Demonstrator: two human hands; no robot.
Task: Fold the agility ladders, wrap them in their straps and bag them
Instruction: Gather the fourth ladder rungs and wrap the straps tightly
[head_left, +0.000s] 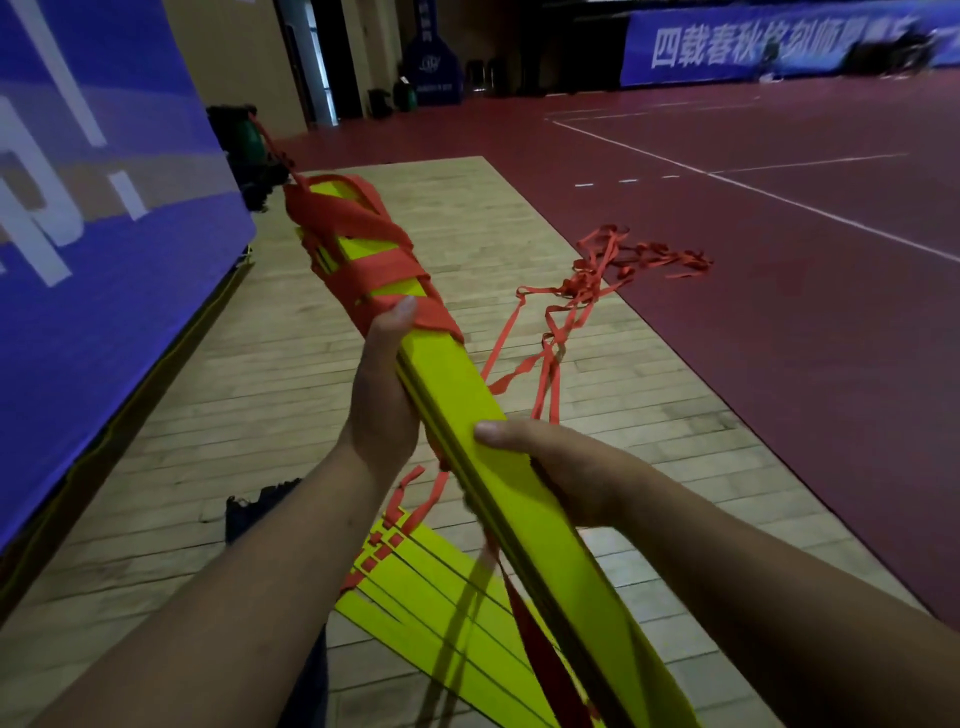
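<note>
A red court floor (779, 312) with white lines fills the right side. Beside it runs a strip of pale wooden floor (260, 415), whose right edge meets the red surface. Along the wooden floor's left edge stands a big blue banner (78, 260) with large white letter shapes that are cut off by the frame and cannot be read. At the far end of the hall hangs a second blue banner (727, 47) with white Chinese writing. It begins "四载春秋", and the rest is too blurred to read. A blue padded stand (431, 57) near it carries a round logo too small to make out.

The ladder bundle (452, 395), a stack of flat yellow rungs, is held in the air above the wooden floor and points away from the person. A red strap (374, 234) is wound in crossing turns round its far end. More of the strap, a loose tail (597, 280), trails from the bundle across the wooden floor's right edge and lies in a tangle on the red court.

A second ladder (415, 597), its yellow rungs fanned out, lies on the wooden floor below the bundle. A dark cloth item (254, 509) lies just left of it.

The left hand (382, 395) grasps the bundle's middle, and its thumb reaches the nearest turn of strap. The right hand (561, 467) clasps the bundle nearer the person, with the thumb across the top rung.
</note>
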